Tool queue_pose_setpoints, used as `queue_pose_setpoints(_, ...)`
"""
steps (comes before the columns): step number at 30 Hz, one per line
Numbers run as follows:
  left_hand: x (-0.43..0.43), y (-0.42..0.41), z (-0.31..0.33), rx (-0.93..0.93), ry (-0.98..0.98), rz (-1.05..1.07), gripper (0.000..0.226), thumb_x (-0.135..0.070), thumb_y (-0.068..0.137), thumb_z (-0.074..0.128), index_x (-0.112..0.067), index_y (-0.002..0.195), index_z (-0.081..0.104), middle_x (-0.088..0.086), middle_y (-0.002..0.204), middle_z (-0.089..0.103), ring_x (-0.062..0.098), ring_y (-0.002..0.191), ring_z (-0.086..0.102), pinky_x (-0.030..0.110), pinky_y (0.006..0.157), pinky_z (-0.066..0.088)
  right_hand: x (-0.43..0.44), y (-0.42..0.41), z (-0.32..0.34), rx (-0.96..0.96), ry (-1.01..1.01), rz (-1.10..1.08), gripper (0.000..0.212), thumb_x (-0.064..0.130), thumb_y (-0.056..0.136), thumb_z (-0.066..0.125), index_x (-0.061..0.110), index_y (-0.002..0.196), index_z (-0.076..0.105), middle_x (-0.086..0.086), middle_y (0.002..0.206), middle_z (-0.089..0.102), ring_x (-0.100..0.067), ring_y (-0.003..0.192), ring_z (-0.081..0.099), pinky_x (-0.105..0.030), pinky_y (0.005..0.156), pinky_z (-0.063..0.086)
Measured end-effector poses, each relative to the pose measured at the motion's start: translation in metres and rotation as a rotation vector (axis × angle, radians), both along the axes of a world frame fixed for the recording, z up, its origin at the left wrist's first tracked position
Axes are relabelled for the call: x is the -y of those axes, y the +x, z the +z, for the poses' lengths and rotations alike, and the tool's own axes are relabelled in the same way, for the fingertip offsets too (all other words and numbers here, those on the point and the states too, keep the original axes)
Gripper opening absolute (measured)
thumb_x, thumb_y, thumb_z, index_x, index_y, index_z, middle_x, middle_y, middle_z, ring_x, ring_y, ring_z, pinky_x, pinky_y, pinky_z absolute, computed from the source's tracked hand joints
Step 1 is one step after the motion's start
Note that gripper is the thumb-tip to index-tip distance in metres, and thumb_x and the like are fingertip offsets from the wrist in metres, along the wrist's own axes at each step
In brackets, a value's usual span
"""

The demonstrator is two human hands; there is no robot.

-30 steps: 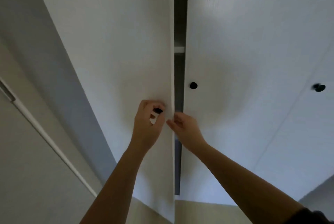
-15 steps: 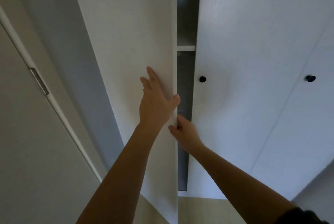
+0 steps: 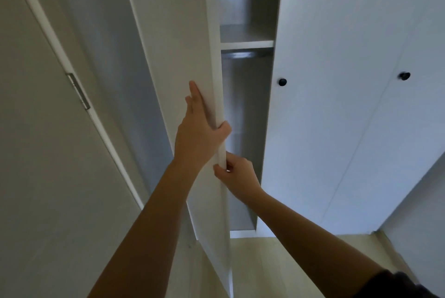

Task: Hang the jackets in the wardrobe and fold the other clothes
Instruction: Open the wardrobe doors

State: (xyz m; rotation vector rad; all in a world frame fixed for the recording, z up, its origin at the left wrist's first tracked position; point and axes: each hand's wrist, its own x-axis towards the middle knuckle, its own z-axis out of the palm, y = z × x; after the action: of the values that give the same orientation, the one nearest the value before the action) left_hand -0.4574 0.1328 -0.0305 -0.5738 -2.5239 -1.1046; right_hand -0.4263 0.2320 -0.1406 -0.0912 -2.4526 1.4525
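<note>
The left hand [image 3: 197, 136] is clamped on the free edge of the white wardrobe door [image 3: 190, 57], fingers flat on its face, thumb round the edge. Just below, the right hand [image 3: 237, 177] pinches the same edge. Behind, the wardrobe [image 3: 248, 110] shows a shelf [image 3: 246, 43] and rail [image 3: 243, 55].

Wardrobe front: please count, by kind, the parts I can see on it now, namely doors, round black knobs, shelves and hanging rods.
White wardrobe doors: 3, the open door held by the left hand and right hand, the middle door, the right door
Round black knobs: 2
White shelves: 1
Metal hanging rods: 1
Total: 7
</note>
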Motion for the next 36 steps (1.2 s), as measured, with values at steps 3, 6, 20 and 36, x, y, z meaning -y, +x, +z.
queue_pose_setpoints(3, 0.032, 0.002, -0.001, 0.039, 0.049, -0.048, 0.101, -0.035, 0.084, 0.062, -0.029, 0.150, -0.015, 0.005, 0.132, 0.053, 0.018, 0.089, 0.061, 0.034, 0.081, 0.055, 0.033, 0.001, -0.006, 0.051, 0.063, 0.004, 0.017, 0.023, 0.088, 0.058, 0.011, 0.098, 0.064, -0.006, 0.081, 0.068, -0.019, 0.072, 0.066, -0.034, 0.073, 0.059)
queue_pose_setpoints(6, 0.066, 0.005, -0.003, 0.073, 0.127, -0.078, 0.095, -0.030, 0.083, 0.063, -0.029, 0.152, -0.002, 0.000, 0.117, 0.059, 0.013, 0.093, 0.061, 0.021, 0.075, 0.052, 0.065, 0.004, -0.005, 0.025, 0.075, 0.036, 0.016, 0.023, 0.084, 0.060, 0.022, 0.100, 0.060, -0.001, 0.082, 0.068, -0.016, 0.072, 0.067, -0.033, 0.070, 0.059)
queue_pose_setpoints(20, 0.180, 0.007, 0.006, 0.213, 0.101, -0.018, 0.014, -0.009, 0.086, 0.056, -0.015, 0.097, 0.050, 0.011, 0.081, 0.060, 0.020, 0.068, 0.058, 0.028, 0.062, 0.053, 0.193, -0.003, 0.000, 0.007, 0.107, -0.012, 0.045, 0.028, 0.083, 0.057, 0.023, 0.126, 0.044, 0.005, 0.083, 0.066, -0.013, 0.069, 0.065, -0.035, 0.068, 0.058)
queue_pose_setpoints(36, 0.245, -0.014, 0.015, 0.423, 0.121, -0.076, 0.017, -0.005, 0.097, 0.042, -0.015, 0.109, 0.050, -0.002, 0.100, 0.061, 0.013, 0.089, 0.062, 0.026, 0.066, 0.058, 0.245, -0.023, 0.005, 0.097, 0.258, -0.026, 0.067, 0.040, 0.091, 0.051, 0.026, 0.148, 0.018, -0.002, 0.116, 0.065, -0.023, 0.099, 0.065, -0.032, 0.084, 0.050)
